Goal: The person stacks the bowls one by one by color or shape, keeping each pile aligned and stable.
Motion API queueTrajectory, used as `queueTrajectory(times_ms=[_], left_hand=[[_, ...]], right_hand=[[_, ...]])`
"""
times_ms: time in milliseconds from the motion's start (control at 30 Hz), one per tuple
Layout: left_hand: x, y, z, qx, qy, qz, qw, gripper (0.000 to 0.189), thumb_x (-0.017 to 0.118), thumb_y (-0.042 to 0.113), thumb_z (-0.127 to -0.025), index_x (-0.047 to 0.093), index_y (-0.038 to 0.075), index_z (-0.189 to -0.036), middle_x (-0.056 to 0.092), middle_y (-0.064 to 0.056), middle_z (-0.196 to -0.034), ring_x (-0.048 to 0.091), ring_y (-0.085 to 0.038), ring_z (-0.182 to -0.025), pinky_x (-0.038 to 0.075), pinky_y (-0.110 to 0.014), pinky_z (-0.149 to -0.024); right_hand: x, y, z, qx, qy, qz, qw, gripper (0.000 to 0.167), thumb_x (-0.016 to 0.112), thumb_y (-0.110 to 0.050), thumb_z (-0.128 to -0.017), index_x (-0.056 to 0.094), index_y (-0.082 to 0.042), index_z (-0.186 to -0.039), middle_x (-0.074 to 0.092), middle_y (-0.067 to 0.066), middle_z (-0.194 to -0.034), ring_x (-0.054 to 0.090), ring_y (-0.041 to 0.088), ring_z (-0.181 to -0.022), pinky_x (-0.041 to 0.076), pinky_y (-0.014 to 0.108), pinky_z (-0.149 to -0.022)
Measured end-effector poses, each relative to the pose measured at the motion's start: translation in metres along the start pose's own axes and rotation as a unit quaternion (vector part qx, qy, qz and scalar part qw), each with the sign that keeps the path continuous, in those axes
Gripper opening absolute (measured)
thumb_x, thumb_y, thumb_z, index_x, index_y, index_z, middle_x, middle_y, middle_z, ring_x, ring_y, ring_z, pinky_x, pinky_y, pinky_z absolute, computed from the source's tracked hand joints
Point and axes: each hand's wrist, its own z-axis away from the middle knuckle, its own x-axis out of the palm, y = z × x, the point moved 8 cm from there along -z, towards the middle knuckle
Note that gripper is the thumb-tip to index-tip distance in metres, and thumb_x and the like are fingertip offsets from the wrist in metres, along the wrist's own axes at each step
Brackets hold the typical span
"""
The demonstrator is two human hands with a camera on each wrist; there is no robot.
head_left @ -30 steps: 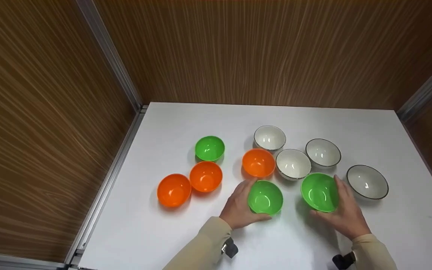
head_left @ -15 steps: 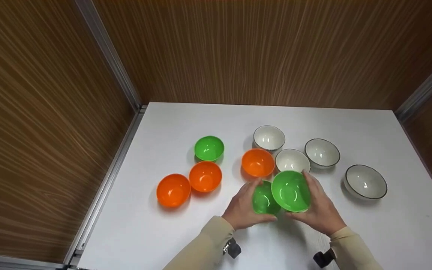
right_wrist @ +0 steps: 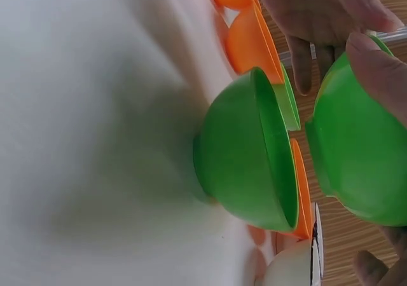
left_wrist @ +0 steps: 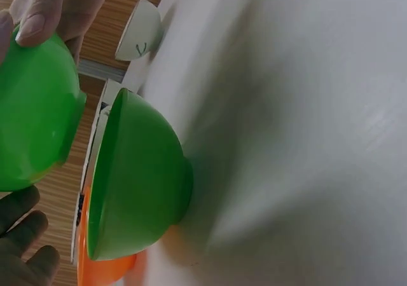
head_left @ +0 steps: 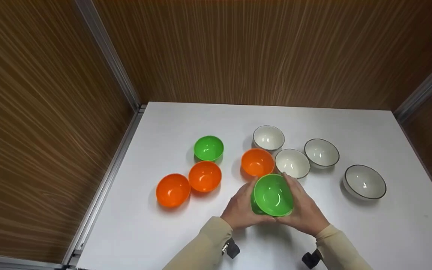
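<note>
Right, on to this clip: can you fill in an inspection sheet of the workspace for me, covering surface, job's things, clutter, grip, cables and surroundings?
Surface: white table, with a faint spot toward the right.
Job's things: upper green bowl held over a lower green bowl, not yet seated inside it.
Clutter: three orange bowls, four white bowls, one farther green bowl; all open side up.
Grip: right hand holds the upper green bowl; left hand curves beside the pair, contact unclear.
Cables: nothing seen.
Surroundings: wood-grain panels behind and at both sides, metal framing at the corners.
</note>
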Motion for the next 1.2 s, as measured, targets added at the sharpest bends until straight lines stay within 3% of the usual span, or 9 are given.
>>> queueTrajectory(times_ms=[67, 267, 433, 567, 633, 833, 1200], left_hand=[[-0.001, -0.001, 0.001, 0.003, 0.006, 0.003, 1.0, 0.122, 0.081, 0.063, -0.062, 0.018, 0.014, -0.153, 0.044, -0.002, -0.144, 0.045, -0.015, -0.128, 0.039, -0.032, -0.105], [-0.005, -0.005, 0.003, 0.017, 0.03, 0.002, 0.9994, 0.116, 0.082, 0.061, -0.061, 0.027, 0.014, -0.151, 0.046, 0.001, -0.141, 0.047, -0.014, -0.126, 0.041, -0.032, -0.104], [-0.007, -0.006, 0.005, 0.032, 0.047, 0.001, 0.9984, 0.113, 0.083, 0.06, -0.06, 0.032, 0.009, -0.148, 0.047, 0.0, -0.141, 0.047, -0.014, -0.126, 0.041, -0.033, -0.104], [-0.008, -0.008, 0.005, 0.023, 0.054, 0.001, 0.9983, 0.113, 0.082, 0.061, -0.061, 0.031, 0.01, -0.148, 0.047, -0.001, -0.141, 0.047, -0.015, -0.126, 0.041, -0.032, -0.104], [-0.008, -0.01, 0.004, 0.019, 0.056, -0.002, 0.9982, 0.113, 0.081, 0.062, -0.061, 0.032, 0.01, -0.148, 0.047, -0.001, -0.141, 0.047, -0.015, -0.126, 0.041, -0.033, -0.104], [-0.004, -0.015, 0.004, 0.01, 0.048, -0.011, 0.9987, 0.11, 0.081, 0.06, -0.063, 0.032, 0.011, -0.148, 0.046, -0.001, -0.14, 0.045, -0.015, -0.126, 0.041, -0.034, -0.104], [0.007, -0.033, 0.008, -0.039, 0.028, -0.025, 0.9985, 0.108, 0.08, 0.061, -0.064, 0.032, 0.013, -0.148, 0.042, -0.002, -0.14, 0.045, -0.016, -0.126, 0.041, -0.034, -0.105]], right_hand=[[0.002, -0.002, -0.001, -0.005, 0.001, 0.0, 1.0, 0.127, 0.095, -0.03, -0.046, 0.028, 0.0, -0.149, 0.04, 0.016, -0.146, 0.048, 0.029, -0.125, 0.037, 0.026, -0.105], [0.008, 0.0, -0.002, 0.015, -0.03, -0.031, 0.999, 0.13, 0.095, -0.024, -0.046, 0.022, -0.005, -0.152, 0.035, 0.011, -0.149, 0.046, 0.028, -0.127, 0.044, 0.048, -0.1], [0.009, 0.006, 0.001, 0.035, -0.045, -0.06, 0.9966, 0.134, 0.095, -0.036, -0.051, 0.015, -0.007, -0.154, 0.033, 0.015, -0.151, 0.04, 0.03, -0.133, 0.036, 0.044, -0.108], [0.007, 0.01, 0.003, 0.06, -0.035, -0.078, 0.9946, 0.132, 0.095, -0.034, -0.051, 0.016, -0.013, -0.155, 0.035, 0.011, -0.151, 0.04, 0.026, -0.133, 0.036, 0.045, -0.108], [0.007, 0.012, 0.003, 0.076, -0.034, -0.093, 0.9921, 0.129, 0.096, -0.03, -0.05, 0.02, -0.018, -0.154, 0.038, 0.005, -0.149, 0.043, 0.024, -0.13, 0.04, 0.052, -0.102], [0.014, 0.024, 0.004, 0.122, -0.042, -0.135, 0.9825, 0.119, 0.097, -0.028, -0.05, 0.031, -0.026, -0.149, 0.045, -0.005, -0.142, 0.046, 0.017, -0.125, 0.043, 0.05, -0.093], [0.029, 0.038, 0.007, 0.127, -0.05, -0.119, 0.9834, 0.116, 0.093, -0.046, -0.05, 0.039, -0.011, -0.146, 0.045, 0.003, -0.138, 0.046, 0.025, -0.124, 0.043, 0.057, -0.096]])
